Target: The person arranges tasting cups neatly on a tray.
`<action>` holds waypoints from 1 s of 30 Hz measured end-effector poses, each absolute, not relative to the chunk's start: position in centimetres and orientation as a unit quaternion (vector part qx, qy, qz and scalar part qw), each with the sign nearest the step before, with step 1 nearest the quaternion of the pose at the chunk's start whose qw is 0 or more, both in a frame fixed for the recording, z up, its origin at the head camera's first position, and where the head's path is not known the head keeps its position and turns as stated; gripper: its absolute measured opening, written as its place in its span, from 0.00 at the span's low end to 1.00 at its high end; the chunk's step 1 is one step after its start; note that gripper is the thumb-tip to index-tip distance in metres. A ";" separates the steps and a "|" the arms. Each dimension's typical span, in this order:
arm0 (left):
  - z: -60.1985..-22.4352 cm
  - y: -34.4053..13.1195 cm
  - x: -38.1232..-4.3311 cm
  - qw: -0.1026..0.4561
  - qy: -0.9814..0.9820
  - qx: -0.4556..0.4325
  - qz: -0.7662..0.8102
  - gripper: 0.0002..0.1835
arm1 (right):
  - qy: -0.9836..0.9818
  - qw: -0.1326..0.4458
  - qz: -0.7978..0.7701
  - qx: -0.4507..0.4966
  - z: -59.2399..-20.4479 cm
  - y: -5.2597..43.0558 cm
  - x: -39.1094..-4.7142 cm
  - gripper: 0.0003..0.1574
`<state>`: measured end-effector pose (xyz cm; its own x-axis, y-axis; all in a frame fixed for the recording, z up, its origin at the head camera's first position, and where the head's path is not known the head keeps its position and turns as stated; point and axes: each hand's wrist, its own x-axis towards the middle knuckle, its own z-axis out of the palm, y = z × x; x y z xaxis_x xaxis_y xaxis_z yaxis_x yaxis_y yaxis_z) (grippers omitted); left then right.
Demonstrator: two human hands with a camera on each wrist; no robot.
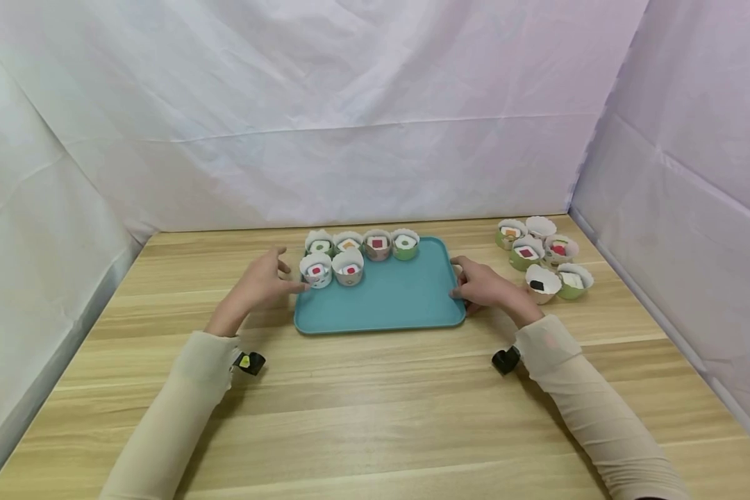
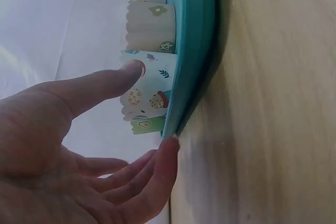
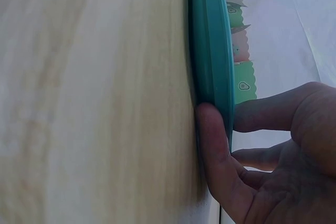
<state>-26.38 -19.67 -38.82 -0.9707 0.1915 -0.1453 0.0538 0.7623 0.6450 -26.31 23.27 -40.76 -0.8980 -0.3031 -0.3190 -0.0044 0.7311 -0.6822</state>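
Head view: a pale wood-grain table (image 1: 362,417) spreads beneath both hands, with white cloth (image 1: 350,90) hanging beyond the fingers and on either side. The blue-green tray (image 1: 406,298) lies between them. The right hand (image 1: 484,286) pinches its near edge; the left hand (image 1: 261,281) is loosely spread at the opposite edge, firm contact unclear. Six paper cups (image 1: 348,279) stand on the tray between the hands; six other cups (image 1: 541,296) sit on the table, right of the right fingers.

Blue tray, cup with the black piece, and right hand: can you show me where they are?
Blue tray (image 1: 396,297): head view, on its bare flat bottom.
Cup with the black piece (image 1: 550,282): head view, on its pale inner wall.
Right hand (image 1: 484,285): head view, on the back of the hand.
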 end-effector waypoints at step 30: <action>-40.8 -19.6 -26.7 0.211 0.872 0.076 0.435 0.47 | 0.912 0.200 -0.337 -0.122 -38.8 24.5 -26.0 0.42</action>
